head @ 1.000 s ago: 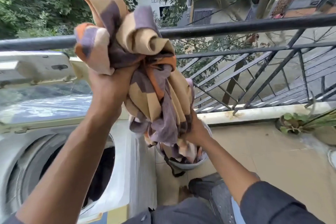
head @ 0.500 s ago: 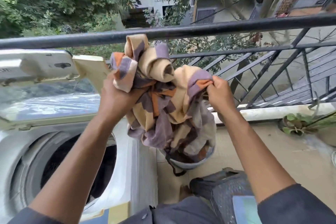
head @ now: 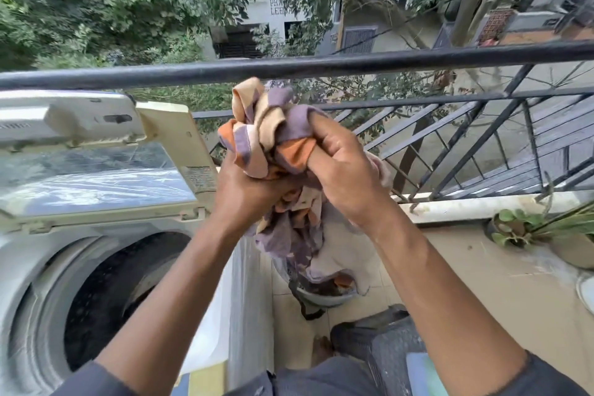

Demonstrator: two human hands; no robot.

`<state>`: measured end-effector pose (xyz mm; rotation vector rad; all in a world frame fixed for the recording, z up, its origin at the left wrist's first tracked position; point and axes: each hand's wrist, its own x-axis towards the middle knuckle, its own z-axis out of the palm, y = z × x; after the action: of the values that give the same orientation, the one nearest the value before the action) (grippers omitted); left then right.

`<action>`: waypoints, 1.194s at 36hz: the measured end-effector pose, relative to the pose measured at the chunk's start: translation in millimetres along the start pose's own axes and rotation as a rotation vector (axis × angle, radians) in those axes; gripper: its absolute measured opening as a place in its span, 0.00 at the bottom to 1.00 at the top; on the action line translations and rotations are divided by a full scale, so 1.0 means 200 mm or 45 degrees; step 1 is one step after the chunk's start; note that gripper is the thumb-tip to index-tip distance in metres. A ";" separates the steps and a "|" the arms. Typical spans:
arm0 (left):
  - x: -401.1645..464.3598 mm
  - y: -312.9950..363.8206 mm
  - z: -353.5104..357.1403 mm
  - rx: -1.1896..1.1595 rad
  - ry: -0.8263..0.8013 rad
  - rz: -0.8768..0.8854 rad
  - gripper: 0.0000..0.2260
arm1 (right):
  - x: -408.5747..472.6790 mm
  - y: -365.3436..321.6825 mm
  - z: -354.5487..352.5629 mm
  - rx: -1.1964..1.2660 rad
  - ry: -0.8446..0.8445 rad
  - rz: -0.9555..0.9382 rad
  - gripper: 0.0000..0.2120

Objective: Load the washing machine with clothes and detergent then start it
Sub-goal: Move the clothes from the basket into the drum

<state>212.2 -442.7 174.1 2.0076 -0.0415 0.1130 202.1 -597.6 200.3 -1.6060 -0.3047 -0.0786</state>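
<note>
Above balcony floor (head: 482, 283), cloth (head: 273, 125) bunched inside both hands' fingers (head: 316, 138).

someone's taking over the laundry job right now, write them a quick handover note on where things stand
Left hand and right hand: both grip the bunched orange, beige and purple patterned cloth, held in the air to the right of the machine.
White top-loading washing machine: lid is up, dark drum open; its contents cannot be made out.
Round grey laundry tub sits on the floor below the cloth's hanging end.
Done: lid open, cloth lifted.
Left: drop the cloth in the drum, add detergent (none in view), close the lid, start.
</note>
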 end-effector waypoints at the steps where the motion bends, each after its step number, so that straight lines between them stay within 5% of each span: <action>1: -0.01 0.00 0.01 0.007 0.106 -0.032 0.21 | -0.01 0.00 0.00 0.037 -0.041 0.019 0.14; 6: 0.01 -0.02 0.00 0.045 0.265 -0.071 0.11 | -0.05 0.08 -0.07 -0.027 -0.081 0.002 0.18; 12: 0.01 0.02 -0.08 -0.173 0.390 -0.028 0.10 | -0.24 0.47 -0.15 -0.379 0.396 0.196 0.29; 15: 0.01 0.10 -0.14 -0.251 0.372 -0.025 0.19 | -0.35 0.74 -0.18 -0.647 0.255 0.520 0.53; 17: 0.02 0.12 -0.18 -0.331 0.427 0.014 0.13 | -0.37 0.87 -0.18 -0.837 0.093 0.684 0.68; 21: 0.03 0.14 -0.23 -0.478 0.496 0.040 0.30 | -0.33 1.10 -0.17 -0.966 0.038 0.873 0.80; 24: 0.02 0.15 -0.25 -0.520 0.486 -0.019 0.28 | -0.29 1.23 -0.14 -0.878 0.115 0.950 0.71; 27: 0.02 0.14 -0.29 -0.542 0.501 -0.028 0.28 | -0.24 1.20 -0.10 -0.910 -0.173 0.986 0.41; 29: 0.03 0.11 -0.31 -0.508 0.516 -0.038 0.24 | -0.21 1.22 -0.11 -0.841 -0.137 1.016 0.26; 32: 0.04 0.06 -0.33 -0.436 0.498 -0.018 0.19 | -0.20 1.17 -0.13 -0.651 0.184 1.058 0.25; 35: 0.04 0.04 -0.36 -0.329 0.462 0.002 0.28 | -0.17 0.99 -0.17 -0.647 0.416 1.018 0.24; 37: 0.03 0.01 -0.35 -0.248 0.411 -0.010 0.27 | -0.14 0.91 -0.23 -0.649 0.498 0.972 0.24; 40: -0.01 0.01 -0.30 -0.056 0.364 -0.072 0.12 | -0.06 0.78 -0.30 -0.673 0.531 0.891 0.23; 43: -0.03 0.00 -0.24 0.078 0.324 -0.107 0.14 | 0.02 0.56 -0.32 -0.666 0.597 0.752 0.19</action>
<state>202.5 -398.1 193.4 2.0381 0.2102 0.3181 241.3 -664.5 96.4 -2.0699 0.6022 -0.0809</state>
